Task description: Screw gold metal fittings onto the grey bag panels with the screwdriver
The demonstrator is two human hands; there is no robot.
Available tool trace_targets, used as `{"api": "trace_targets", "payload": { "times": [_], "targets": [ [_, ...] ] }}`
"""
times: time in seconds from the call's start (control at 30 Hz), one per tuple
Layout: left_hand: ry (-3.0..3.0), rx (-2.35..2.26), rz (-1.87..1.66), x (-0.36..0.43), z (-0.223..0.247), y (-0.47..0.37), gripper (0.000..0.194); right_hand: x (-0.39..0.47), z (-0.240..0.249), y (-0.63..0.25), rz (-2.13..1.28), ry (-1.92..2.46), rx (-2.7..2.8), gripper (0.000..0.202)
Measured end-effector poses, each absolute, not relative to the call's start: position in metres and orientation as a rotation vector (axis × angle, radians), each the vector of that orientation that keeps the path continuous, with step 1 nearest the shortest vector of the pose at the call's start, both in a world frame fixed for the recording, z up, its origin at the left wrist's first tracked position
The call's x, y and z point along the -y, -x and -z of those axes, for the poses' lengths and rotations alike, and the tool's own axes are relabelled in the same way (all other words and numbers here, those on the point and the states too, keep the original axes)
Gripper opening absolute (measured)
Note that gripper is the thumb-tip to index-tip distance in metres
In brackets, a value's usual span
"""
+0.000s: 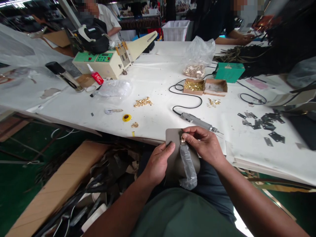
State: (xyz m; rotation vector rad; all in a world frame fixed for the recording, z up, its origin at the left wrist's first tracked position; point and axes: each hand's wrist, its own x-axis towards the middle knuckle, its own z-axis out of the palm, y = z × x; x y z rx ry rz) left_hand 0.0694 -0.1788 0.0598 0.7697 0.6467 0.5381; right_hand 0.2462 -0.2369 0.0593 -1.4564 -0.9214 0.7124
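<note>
A grey-brown flat piece [172, 168] is held upright over my lap, near the table's front edge. My left hand [159, 161] grips its left side, with the thumb on the face. At its upper right, my right hand [203, 141] pinches a small gold metal fitting [182, 140] against the piece. From that fitting hangs a strip wrapped in clear plastic [189, 164]. The right fingertips partly hide the fitting. Just beyond my right hand lies a grey electric screwdriver [197, 121] with a black cable.
Gold parts [143, 102], a yellow disc [126, 118], boxes of small parts [194, 86] and dark plates [269, 121] lie on the white table [158, 72]. A machine [98, 64] stands back left. Other people are across the table. Cardboard [61, 184] leans lower left.
</note>
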Motion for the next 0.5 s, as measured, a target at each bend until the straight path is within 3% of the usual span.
{"api": "trace_targets", "payload": {
  "times": [0.2,0.37,0.5],
  "targets": [
    [-0.673,-0.680,-0.563,0.171,-0.067,-0.069,0.042,0.246,-0.049,-0.248,-0.596,1.495,0.711,0.041],
    [-0.529,-0.778,-0.627,0.154,-0.072,-0.075,0.042,0.265,-0.044,-0.232,-1.163,1.410,0.621,0.046],
    [-0.492,-0.693,-0.566,0.160,-0.069,-0.078,0.045,0.258,-0.049,-0.224,-1.187,1.274,0.350,0.045]
  ]
}}
